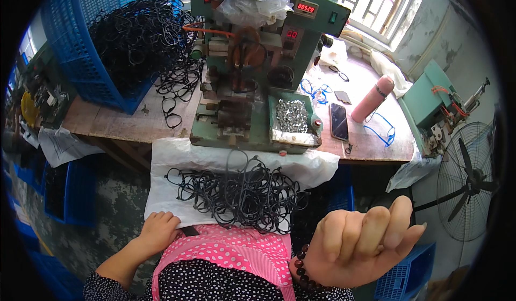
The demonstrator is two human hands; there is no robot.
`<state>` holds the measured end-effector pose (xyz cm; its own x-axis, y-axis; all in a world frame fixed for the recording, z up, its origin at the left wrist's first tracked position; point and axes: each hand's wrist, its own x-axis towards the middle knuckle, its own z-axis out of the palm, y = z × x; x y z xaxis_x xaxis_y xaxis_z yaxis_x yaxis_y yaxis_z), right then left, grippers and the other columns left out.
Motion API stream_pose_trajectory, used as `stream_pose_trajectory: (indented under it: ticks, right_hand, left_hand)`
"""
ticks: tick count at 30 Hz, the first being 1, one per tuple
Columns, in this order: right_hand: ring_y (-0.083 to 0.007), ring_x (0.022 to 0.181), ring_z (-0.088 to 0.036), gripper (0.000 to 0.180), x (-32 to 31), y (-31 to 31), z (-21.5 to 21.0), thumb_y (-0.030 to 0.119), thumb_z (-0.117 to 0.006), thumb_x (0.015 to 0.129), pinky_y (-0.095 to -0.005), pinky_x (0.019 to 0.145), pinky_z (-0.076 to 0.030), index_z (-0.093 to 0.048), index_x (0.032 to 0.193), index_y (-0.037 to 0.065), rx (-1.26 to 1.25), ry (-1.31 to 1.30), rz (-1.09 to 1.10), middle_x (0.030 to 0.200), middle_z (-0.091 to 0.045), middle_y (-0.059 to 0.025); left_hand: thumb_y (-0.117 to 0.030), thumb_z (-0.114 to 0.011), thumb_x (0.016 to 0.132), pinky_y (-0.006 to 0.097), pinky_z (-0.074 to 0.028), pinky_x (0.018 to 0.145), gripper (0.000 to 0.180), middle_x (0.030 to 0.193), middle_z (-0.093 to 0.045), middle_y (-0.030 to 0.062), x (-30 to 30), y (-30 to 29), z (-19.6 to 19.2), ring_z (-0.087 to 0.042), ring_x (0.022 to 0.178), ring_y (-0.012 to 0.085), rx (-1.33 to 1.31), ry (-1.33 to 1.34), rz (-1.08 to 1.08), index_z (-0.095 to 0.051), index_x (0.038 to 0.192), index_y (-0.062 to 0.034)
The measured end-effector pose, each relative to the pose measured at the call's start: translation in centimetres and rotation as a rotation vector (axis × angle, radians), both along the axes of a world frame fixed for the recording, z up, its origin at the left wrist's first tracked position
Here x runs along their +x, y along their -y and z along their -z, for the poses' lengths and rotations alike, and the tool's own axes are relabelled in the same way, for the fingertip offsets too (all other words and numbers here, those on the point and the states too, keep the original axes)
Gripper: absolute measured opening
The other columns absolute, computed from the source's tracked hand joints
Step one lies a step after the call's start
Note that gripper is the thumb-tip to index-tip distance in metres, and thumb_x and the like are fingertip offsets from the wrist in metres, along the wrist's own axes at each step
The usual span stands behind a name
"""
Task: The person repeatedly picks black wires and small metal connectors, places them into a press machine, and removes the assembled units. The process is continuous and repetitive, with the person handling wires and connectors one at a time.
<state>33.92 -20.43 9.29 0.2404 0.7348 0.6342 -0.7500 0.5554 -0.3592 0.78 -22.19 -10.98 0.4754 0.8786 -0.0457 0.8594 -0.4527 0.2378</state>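
My right hand (363, 242) is raised close to the camera, wearing a dark bead bracelet. Its fingers curl toward the palm, and I see nothing held in them. Low on the left, my left hand (160, 229) rests at the edge of a white cloth (164, 185) beside my pink dotted apron (231, 247), its fingers loosely laid down. On the cloth in my lap lies a tangled heap of thin black looped frames (242, 191), resembling eyeglass frames. Straight ahead stands a green bench machine (231, 118) with lit red displays; a black looped piece (247, 86) sits at its middle.
A tipped blue basket (80, 48) spills more black frames onto the table. Small shiny metal parts fill a tray (293, 138) on the machine. To the right are a phone (338, 121), a pink bottle (372, 99), blue frames (388, 134) and a standing fan (473, 180).
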Motion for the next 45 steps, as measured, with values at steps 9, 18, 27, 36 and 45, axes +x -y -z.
stream_pose_trajectory:
  ticks: [9,18,27,36,45]
  right_hand:
    - [-0.0113,0.042,-0.022,0.036,0.1,-0.9,1.1,0.040,-0.035,0.111,-0.0319,0.048,-0.037,-0.045,0.093,0.010,-0.116,-0.005,0.083,0.061,-0.035,-0.0004]
    - [-0.0066,0.039,-0.027,0.037,6.0,-2.1,2.3,0.032,-0.029,0.113,-0.0261,0.048,-0.039,-0.053,0.103,0.006,-0.091,0.162,0.282,0.060,-0.039,0.0005]
    - [-0.0144,0.055,-0.055,0.022,8.2,-15.3,9.1,0.025,-0.057,0.102,-0.0283,0.055,-0.046,-0.063,0.106,0.005,-0.412,0.988,0.789,0.071,-0.059,-0.0041]
    - [-0.0346,0.096,-0.065,0.028,7.1,-23.9,15.9,0.023,-0.068,0.089,-0.0465,0.085,-0.053,-0.069,0.116,0.017,-0.481,1.968,0.931,0.109,-0.065,-0.0125]
    - [-0.0375,0.116,-0.056,0.007,6.5,-26.3,17.1,0.009,-0.072,0.082,-0.0481,0.100,-0.043,-0.068,0.087,0.007,-0.148,1.666,1.067,0.102,-0.067,-0.0124]
  left_hand:
    - [-0.013,-0.070,0.074,0.039,-0.048,0.063,0.011,0.076,-0.057,0.0069,0.7,1.8,-2.3,-0.059,0.070,0.0271,0.265,0.218,0.286,-0.062,0.081,-0.0099]
    - [-0.020,-0.068,0.079,0.040,-0.050,0.067,0.012,0.080,-0.060,0.0064,-0.6,1.3,-0.1,-0.063,0.078,0.0261,0.027,-0.046,0.224,-0.062,0.083,-0.0103]
    - [-0.027,-0.063,0.085,0.040,-0.051,0.071,0.017,0.083,-0.064,0.0073,-0.5,-0.9,-2.1,-0.065,0.080,0.0272,-0.062,-0.167,0.258,-0.065,0.084,-0.0096]
    - [-0.021,-0.068,0.082,0.044,-0.052,0.071,0.012,0.083,-0.064,0.0087,-1.4,-2.7,0.7,-0.065,0.079,0.0295,-0.116,-0.043,0.164,-0.064,0.082,-0.0095]
    - [-0.029,-0.072,0.091,0.040,-0.054,0.078,0.030,0.101,-0.070,0.0120,-2.6,-11.9,-5.6,-0.068,0.092,0.0301,-0.303,0.238,0.122,-0.069,0.113,-0.0085]
